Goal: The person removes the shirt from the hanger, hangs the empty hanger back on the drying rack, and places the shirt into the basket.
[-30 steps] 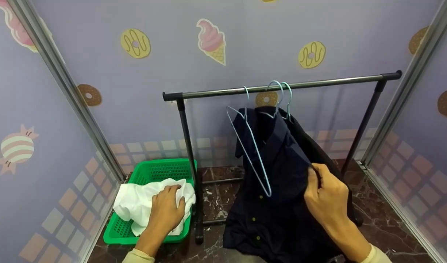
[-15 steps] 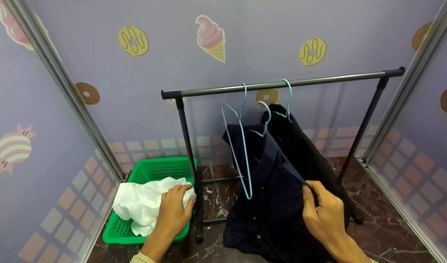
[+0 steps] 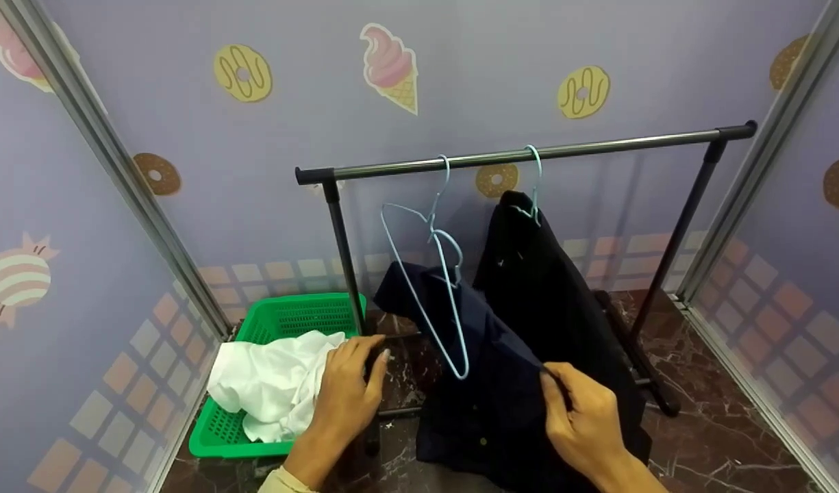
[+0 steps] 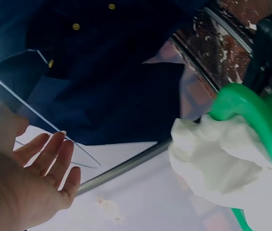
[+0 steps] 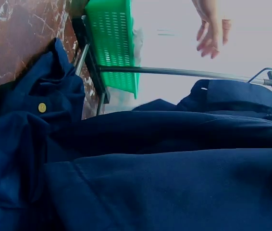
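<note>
My right hand [image 3: 583,418] pinches the sleeve side of a navy buttoned shirt [image 3: 491,342]. The shirt is on a light blue hanger whose hook [image 3: 459,257] sits below the rail, off it. In front of the shirt, a bare wire hanger [image 3: 448,171] hangs from the rail. My left hand [image 3: 351,383] is over the basket's right edge, fingers loosely spread and holding nothing. In the left wrist view, the left hand [image 4: 44,178] overlaps the bare hanger's wire, with the shirt [image 4: 112,96] behind. Shirt fabric [image 5: 174,187] fills the right wrist view, hiding most of the right hand.
A metal clothes rail [image 3: 597,147] on black legs spans the back. A black garment [image 3: 549,287] hangs on it from another hanger. At left, a green basket [image 3: 309,311] holds a crumpled white cloth [image 3: 268,383]. Patterned walls enclose the dark marble floor [image 3: 727,383].
The shirt's hanger has come off the rail and moved down and left with the shirt. My right hand has lowered leftward. My left hand has shifted right, off the white cloth.
</note>
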`<state>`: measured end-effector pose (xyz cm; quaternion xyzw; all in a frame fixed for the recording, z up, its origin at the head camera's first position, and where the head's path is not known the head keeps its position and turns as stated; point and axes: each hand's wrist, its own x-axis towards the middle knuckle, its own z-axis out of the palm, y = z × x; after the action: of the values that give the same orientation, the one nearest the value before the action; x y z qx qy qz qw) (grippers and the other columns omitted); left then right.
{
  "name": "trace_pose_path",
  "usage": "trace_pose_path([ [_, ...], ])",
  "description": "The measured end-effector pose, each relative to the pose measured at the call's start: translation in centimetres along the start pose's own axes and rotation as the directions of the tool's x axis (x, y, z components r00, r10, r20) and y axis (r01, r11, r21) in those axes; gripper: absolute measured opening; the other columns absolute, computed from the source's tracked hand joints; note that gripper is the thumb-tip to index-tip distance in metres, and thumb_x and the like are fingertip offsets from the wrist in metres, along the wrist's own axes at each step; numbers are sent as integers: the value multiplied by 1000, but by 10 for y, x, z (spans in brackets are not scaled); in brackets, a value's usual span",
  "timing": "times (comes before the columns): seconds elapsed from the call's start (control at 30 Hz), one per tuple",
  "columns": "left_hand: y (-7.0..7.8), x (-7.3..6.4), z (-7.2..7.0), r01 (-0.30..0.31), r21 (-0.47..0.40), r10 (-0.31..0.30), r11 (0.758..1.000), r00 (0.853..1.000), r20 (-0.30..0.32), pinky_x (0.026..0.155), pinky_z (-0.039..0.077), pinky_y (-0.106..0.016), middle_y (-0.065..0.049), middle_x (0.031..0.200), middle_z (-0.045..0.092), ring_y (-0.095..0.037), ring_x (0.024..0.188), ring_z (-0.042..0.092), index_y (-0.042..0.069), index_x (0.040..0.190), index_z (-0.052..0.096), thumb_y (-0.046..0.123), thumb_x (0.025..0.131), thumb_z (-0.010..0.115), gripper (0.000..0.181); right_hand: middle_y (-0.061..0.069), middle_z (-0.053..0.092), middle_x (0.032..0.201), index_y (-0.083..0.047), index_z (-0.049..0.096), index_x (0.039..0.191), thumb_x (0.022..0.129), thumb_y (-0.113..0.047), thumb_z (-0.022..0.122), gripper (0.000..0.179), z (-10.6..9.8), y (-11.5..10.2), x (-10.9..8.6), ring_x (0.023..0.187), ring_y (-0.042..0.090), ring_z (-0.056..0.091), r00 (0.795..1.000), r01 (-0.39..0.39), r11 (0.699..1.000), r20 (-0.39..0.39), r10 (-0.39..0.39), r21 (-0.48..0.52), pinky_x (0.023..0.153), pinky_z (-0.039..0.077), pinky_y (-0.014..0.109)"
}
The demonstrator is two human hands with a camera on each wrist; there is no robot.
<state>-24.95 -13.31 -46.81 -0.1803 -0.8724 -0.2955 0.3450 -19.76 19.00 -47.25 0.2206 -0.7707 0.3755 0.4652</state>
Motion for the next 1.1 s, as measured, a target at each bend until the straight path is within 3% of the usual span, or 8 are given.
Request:
trace_pose_path([
  [0.27, 22, 10, 2, -43, -184, 23, 982, 993, -114, 93, 55, -38, -7, 111, 76, -21, 106, 71, 7, 124, 76, 8, 102, 70, 23, 3, 77, 85, -6, 76, 96, 81, 18, 73, 28, 3, -6, 0, 71, 12, 71, 1000, 6, 999, 15, -7, 37, 69, 55, 19],
  [0.4, 35, 21, 3, -68, -309, 15, 949, 985, -171, 87, 59, -35, -7, 110, 74, -17, 100, 71, 7, 124, 77, 3, 103, 68, 24, 2, 76, 85, -6, 76, 96, 83, 18, 73, 28, 3, -6, 1, 70, 11, 69, 999, 4, 999, 35, -6, 47, 68, 55, 20],
  [0.53, 46, 36, 4, -98, -394, 25, 914, 982, -187, 79, 61, -27, -9, 110, 71, -15, 92, 71, 4, 124, 77, 3, 102, 69, 23, 2, 76, 85, -6, 76, 97, 83, 18, 73, 28, 4, -5, 1, 71, 11, 70, 998, 9, 998, 64, -13, 57, 69, 55, 20],
  [0.63, 52, 47, 5, -93, -420, 21, 903, 985, -173, 80, 58, -25, -10, 110, 69, -18, 93, 69, 3, 125, 76, 7, 101, 72, 25, 2, 76, 87, -7, 76, 97, 84, 17, 73, 27, 5, -4, 1, 74, 12, 72, 996, 21, 998, 88, -26, 61, 72, 56, 19],
  [0.87, 64, 63, 7, -39, -432, -13, 901, 993, -116, 95, 55, -34, -8, 118, 69, -22, 107, 66, 8, 127, 77, 13, 101, 74, 26, 0, 78, 91, -5, 75, 100, 80, 18, 74, 31, 7, 1, 1, 78, 12, 75, 987, 121, 990, 99, -129, 78, 75, 58, 19],
  [1.1, 66, 70, 7, -32, -397, -24, 917, 991, -134, 88, 50, -32, -5, 110, 72, -19, 99, 61, 9, 105, 80, 14, 99, 77, 9, -2, 77, 90, -7, 75, 99, 79, 17, 75, 31, 6, 5, 2, 77, 10, 74, 980, 151, 985, 119, -160, 82, 74, 58, 18],
])
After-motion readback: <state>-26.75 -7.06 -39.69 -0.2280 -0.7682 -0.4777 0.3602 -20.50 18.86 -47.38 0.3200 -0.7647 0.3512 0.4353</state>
